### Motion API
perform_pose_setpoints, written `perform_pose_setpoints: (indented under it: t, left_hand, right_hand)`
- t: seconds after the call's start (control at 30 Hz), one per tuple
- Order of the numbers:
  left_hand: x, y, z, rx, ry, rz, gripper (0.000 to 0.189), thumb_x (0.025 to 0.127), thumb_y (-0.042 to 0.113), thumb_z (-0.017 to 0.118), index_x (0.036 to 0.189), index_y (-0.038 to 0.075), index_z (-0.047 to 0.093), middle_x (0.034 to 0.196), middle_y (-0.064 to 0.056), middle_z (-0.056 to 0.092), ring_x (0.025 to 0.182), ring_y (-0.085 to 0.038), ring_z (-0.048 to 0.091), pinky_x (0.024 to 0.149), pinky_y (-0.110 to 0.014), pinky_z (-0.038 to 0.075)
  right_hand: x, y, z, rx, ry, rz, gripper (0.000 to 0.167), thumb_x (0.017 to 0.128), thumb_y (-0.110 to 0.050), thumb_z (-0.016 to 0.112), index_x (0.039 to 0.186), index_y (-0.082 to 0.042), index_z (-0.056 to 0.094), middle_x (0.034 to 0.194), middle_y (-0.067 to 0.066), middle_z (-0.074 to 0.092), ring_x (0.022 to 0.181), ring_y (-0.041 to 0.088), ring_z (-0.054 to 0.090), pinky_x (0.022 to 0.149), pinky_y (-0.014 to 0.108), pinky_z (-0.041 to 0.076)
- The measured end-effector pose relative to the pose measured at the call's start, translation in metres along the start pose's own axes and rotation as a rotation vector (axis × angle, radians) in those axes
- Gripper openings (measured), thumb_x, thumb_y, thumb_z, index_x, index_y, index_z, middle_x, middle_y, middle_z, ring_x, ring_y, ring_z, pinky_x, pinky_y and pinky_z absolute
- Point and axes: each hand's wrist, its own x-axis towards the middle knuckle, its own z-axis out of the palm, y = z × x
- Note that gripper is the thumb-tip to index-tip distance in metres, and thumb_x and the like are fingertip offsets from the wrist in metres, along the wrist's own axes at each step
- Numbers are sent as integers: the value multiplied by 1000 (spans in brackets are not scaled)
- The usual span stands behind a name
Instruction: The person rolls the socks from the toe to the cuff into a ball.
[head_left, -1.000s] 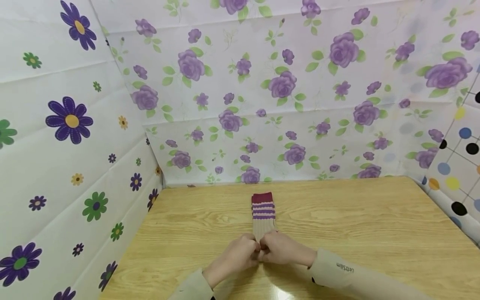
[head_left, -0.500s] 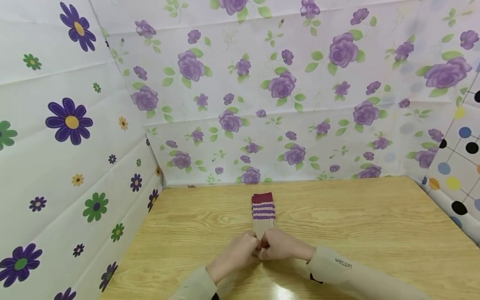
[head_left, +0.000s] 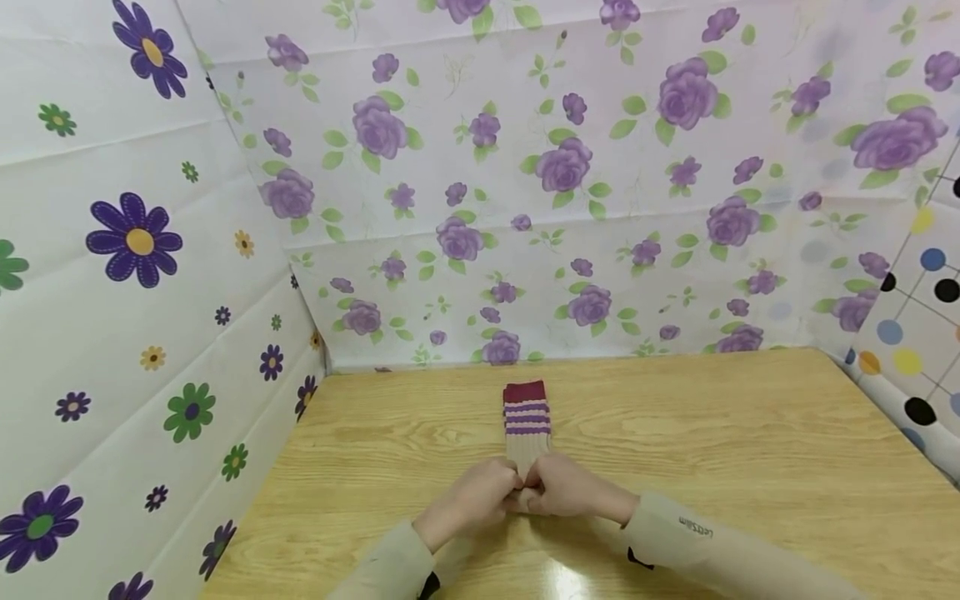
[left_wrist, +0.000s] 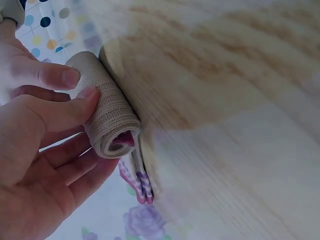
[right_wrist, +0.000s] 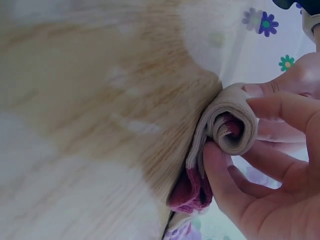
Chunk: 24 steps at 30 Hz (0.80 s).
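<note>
A pair of beige knitted socks (head_left: 527, 446) lies on the wooden table, with purple stripes and a dark red end pointing away from me. Its near part is wound into a thick roll (left_wrist: 112, 112), with a bit of dark red showing in the middle of the coil. My left hand (head_left: 480, 496) holds one end of this roll, thumb on its side and fingers curled under it. At the other end my right hand (right_wrist: 272, 150) pinches the roll between thumb and fingers. Both hands meet in the head view, partly covering the roll.
The wooden table (head_left: 712, 442) runs back to a wall cloth (head_left: 570, 250) with purple roses. A daisy-patterned cloth (head_left: 150, 333) borders the left side, and a dotted cloth (head_left: 911, 333) the right.
Both hands have shifted very slightly away from me along the socks. More of the beige roll now shows below the fingers. The far striped end lies in the same place.
</note>
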Motion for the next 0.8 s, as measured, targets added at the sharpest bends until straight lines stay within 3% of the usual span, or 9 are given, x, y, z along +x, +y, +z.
perform_pose_setpoints:
  t: [0.23,0.4,0.53,0.63,0.8]
  left_hand:
    - [8,-8,-1,-88,-55,9,17,75,-8,68,75,9,70,69,6,57,62,-2,36,56,-13,32]
    - [14,-13,-6,-177,-129,-15,19,84,-1,66,69,10,65,59,8,44,56,-2,32,53,-14,27]
    - [16,-13,-8,-234,-159,-29,18,87,6,67,69,10,65,58,10,44,55,-1,34,53,-14,30]
    - [18,-15,-9,-300,-175,-32,26,90,10,66,66,9,58,57,10,41,53,-1,33,51,-14,29]
    - [19,-19,-13,-375,-223,-52,41,90,3,61,58,14,39,54,8,29,51,-3,26,50,-16,24]
  right_hand:
    - [-4,-6,-1,-58,87,36,8,75,-4,71,75,-9,65,66,-5,56,57,3,43,52,18,38]
    - [-8,-9,1,-193,187,-30,10,75,-6,73,79,-10,64,74,-2,59,65,4,45,59,19,42]
    - [-12,-9,4,-305,214,-101,11,76,-7,73,80,-11,63,73,-4,55,66,3,42,58,16,41]
    - [-14,-11,4,-391,209,-143,16,74,-9,77,83,-10,63,74,-3,54,66,4,41,58,16,40]
    - [-15,-14,5,-510,210,-174,18,73,-8,77,86,-8,64,76,1,54,68,9,44,57,18,39]
